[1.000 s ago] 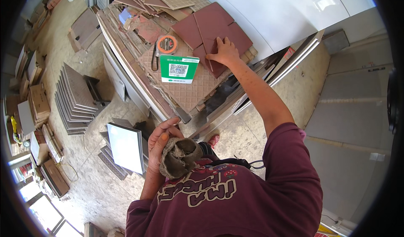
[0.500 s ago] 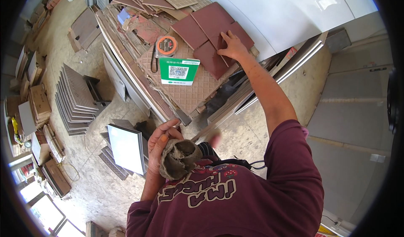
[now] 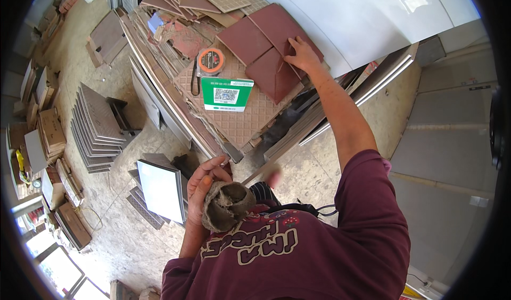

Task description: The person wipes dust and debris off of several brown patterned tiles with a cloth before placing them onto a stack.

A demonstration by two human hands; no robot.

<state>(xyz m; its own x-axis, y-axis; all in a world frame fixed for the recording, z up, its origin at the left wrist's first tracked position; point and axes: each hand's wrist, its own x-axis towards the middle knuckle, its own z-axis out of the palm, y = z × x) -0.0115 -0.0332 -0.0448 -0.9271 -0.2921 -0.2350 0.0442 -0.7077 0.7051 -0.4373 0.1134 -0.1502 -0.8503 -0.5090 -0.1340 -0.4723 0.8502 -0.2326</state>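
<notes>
Two dark red tiles (image 3: pixel 266 50) at upper centre are pressed flat by the right hand (image 3: pixel 302 55), while a wadded grey rag (image 3: pixel 228 207) is clasped in the left hand (image 3: pixel 205 193); slippage off the uneven stacked worktop (image 3: pixel 250 121) could be caused by sideways pressure.

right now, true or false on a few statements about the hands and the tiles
1. The right hand rests on a dark red tile. True.
2. The left hand is empty. False: it holds a grey rag.
3. The tape measure lies beside a green and white card. True.
4. The card lies on the floor. False: it lies on a tan tile atop the stack.
5. The right hand grips the tape measure. False: they are apart.
</notes>
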